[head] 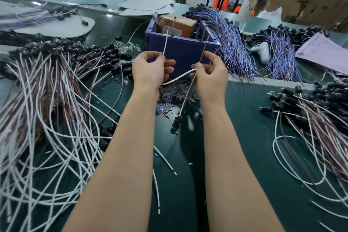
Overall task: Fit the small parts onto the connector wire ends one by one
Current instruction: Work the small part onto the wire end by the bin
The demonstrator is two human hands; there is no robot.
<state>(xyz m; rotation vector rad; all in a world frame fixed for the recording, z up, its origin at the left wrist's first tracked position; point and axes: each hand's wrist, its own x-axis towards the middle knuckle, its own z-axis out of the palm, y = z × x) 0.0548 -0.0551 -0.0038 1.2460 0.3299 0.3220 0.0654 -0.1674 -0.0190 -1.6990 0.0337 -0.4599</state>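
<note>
Left hand (150,68) pinches white wire end (165,43), right hand (210,74) brown wire end (204,50); connector (176,124) dangles below

Tally on the green table (244,137)
Two hands: left hand (150,69), right hand (209,77); one white wire (165,43), one brown wire (204,49), one blue bin (180,51); heaped wires (47,90) uncountable.

Wire heaps (50,115) either side, blue bin (181,52) ahead
</note>
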